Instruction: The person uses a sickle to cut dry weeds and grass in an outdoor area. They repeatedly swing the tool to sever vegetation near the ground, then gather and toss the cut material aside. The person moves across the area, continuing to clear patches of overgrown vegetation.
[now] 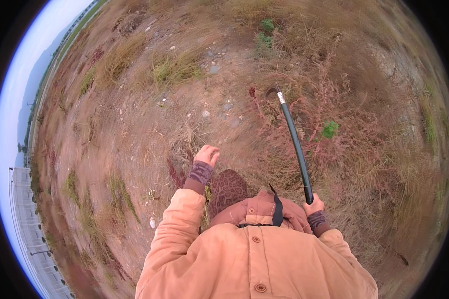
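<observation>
My right hand (314,205) grips the lower end of a long dark handle. It belongs to a sickle (295,144) with a silvery collar and a dark curved blade (272,91) at its far end. The blade lies among reddish dry weeds (321,101), which partly hide its tip. My left hand (208,154) hangs in front of my body with loosely bent fingers and nothing visible in it. Below it is a clump of dry straw-like grass (189,136). A patterned trouser leg (229,187) shows beneath my padded orange jacket (224,258).
Stony bare soil (194,95) stretches ahead, with scattered pebbles and a larger grey stone (214,70). Yellowish grass tufts (174,71) grow to the left. Small green plants (330,129) stand among the weeds. A long pale building (30,209) lies at the far left.
</observation>
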A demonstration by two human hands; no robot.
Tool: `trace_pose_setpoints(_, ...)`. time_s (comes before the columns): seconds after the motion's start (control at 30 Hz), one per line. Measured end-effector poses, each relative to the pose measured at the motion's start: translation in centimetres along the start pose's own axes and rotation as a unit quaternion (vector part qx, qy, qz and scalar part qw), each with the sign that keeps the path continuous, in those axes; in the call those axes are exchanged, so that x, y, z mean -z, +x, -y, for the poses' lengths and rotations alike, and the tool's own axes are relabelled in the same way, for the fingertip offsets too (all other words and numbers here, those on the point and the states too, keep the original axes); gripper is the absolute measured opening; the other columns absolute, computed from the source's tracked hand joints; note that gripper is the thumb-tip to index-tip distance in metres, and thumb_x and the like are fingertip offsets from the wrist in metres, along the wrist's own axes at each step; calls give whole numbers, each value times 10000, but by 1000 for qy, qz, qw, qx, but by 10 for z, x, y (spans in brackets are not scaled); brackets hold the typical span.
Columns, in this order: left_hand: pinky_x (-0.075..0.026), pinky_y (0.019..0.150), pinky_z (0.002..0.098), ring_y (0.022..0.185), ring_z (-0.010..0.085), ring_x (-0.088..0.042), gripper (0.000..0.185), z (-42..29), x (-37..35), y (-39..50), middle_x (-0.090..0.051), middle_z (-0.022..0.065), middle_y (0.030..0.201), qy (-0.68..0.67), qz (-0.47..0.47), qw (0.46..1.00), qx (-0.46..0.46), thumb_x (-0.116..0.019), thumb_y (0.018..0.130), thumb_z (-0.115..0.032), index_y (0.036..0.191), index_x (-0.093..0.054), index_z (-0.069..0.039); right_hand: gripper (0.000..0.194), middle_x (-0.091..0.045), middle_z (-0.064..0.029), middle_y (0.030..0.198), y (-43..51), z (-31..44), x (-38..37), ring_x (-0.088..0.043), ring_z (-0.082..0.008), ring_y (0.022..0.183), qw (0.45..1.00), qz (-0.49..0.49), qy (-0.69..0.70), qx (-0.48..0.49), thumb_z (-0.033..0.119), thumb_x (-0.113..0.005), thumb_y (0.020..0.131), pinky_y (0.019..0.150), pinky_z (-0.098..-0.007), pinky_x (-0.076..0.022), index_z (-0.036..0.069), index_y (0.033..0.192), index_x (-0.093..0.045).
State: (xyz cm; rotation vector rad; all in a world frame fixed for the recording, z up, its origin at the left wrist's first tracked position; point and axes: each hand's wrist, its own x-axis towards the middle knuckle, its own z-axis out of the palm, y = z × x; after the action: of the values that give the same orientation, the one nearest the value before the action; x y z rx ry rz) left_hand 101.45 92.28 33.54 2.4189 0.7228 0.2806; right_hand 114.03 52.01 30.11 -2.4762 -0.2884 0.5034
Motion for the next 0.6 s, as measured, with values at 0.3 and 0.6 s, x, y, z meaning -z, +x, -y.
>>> trace_pose_setpoints(0.3,-442,735,317,879,253,-519,312,0,-81,201,-471,51,1062,21,114,974,-196,-540,708,-62,1013,-509,-119,374,-564,-196,693,55,38,-78,-555,-353,684,993,38,-85,-67,249,-677,563,615,-394,-453,52,835,-513)
trace_pose_setpoints(0.6,-448,669,447,928,262,-505,410,51,-166,342,-225,-50,1322,275,332,876,-216,-475,736,-121,1140,-431,-178,346,-559,-236,690,118,155,-160,-554,-376,664,976,76,-79,-187,221,-663,617,598,-428,-458,2,807,-476)
